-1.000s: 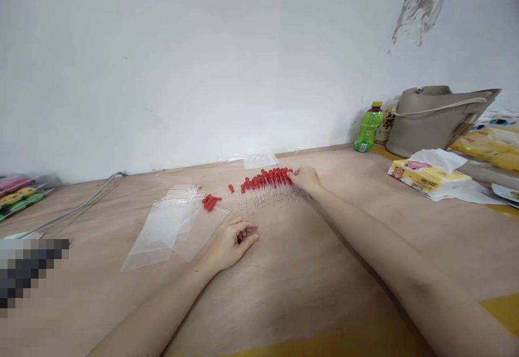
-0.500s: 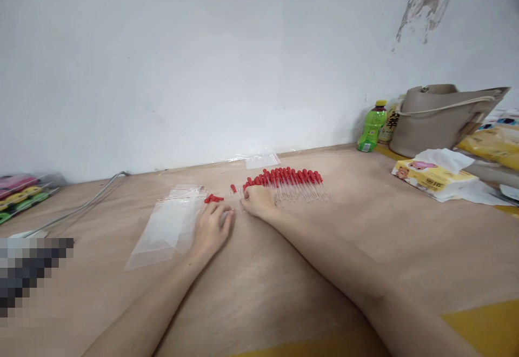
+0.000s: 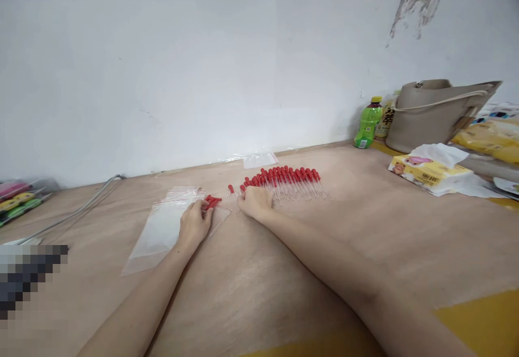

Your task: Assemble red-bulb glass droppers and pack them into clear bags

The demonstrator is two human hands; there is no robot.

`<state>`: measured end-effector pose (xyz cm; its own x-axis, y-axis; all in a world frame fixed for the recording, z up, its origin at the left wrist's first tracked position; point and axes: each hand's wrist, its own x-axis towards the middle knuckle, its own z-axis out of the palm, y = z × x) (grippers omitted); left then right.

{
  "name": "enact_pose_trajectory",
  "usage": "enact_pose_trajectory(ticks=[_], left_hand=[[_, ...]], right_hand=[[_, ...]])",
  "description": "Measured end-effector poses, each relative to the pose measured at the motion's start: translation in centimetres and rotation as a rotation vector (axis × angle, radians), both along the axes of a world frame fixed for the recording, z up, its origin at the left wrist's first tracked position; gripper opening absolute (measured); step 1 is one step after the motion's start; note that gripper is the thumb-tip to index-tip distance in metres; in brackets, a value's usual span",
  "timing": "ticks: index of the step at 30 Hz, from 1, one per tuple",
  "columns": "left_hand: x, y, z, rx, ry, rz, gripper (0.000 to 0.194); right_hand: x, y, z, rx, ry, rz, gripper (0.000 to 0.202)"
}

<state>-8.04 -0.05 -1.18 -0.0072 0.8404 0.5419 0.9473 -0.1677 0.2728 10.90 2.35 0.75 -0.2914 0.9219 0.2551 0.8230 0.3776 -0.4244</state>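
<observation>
Red-bulbed, thin clear-tubed droppers [image 3: 292,185] lie rowed on the brown tabletop [image 3: 251,286]; probably light, maybe brittle, so I'd pinch the bulbs. Right hand's [image 3: 257,203] curled over their left end, left hand's [image 3: 195,224] half-curled at loose red rubbery-looking bulbs [image 3: 214,202]; can't tell if either's gripping.

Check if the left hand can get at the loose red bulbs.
Likely yes: the left hand is right at the red bulbs, with nothing visible between, and the right hand is aside, at the red-topped droppers.

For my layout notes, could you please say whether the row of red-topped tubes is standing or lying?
Lying: the tubes rest on the table, red tops toward the wall, clear stems away from it.
</observation>
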Motion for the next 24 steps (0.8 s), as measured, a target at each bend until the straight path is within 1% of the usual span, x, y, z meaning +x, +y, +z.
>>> enact_pose_trajectory(ticks=[2, 3, 5, 7, 10, 12, 15, 17, 20, 24], left_hand=[[0.6, -0.6, 0.4, 0.042, -0.025, -0.014, 0.018], [1.1, -1.1, 0.5, 0.065, -0.041, -0.04, 0.02], [2.4, -2.3, 0.9, 0.091, -0.066, -0.14, 0.023], [4.1, -3.7, 1.0, 0.062, -0.067, -0.276, 0.024], [6.8, -5.9, 1.1, -0.07, -0.045, -0.458, 0.024], [8.1, -6.9, 1.1, -0.155, -0.028, -0.53, 0.024], [9.0, -7.2, 1.0, -0.196, -0.041, -0.546, 0.019], [9.1, -6.9, 0.9, -0.189, -0.083, -0.54, 0.016], [9.2, -6.6, 0.8, -0.202, -0.176, -0.538, 0.015], [9.4, -6.6, 0.6, -0.277, -0.33, -0.533, 0.014]], right_hand=[[0.9, -0.6, -0.6, 0.053, 0.057, -0.084, 0.029], [1.6, -0.9, -1.0, 0.1, 0.098, -0.109, 0.027], [3.4, -1.6, -1.8, 0.216, 0.191, -0.054, 0.022], [5.5, -2.3, -2.6, 0.294, 0.255, 0.038, 0.021], [8.8, -3.6, -3.3, 0.372, 0.327, 0.089, 0.023], [10.8, -4.7, -3.4, 0.403, 0.306, 0.134, 0.025], [12.7, -6.2, -3.2, 0.404, 0.219, 0.193, 0.023], [13.2, -6.8, -3.1, 0.425, 0.166, 0.204, 0.019], [12.9, -7.1, -3.1, 0.472, 0.103, 0.251, 0.016], [12.2, -7.3, -3.1, 0.498, 0.084, 0.312, 0.015]])
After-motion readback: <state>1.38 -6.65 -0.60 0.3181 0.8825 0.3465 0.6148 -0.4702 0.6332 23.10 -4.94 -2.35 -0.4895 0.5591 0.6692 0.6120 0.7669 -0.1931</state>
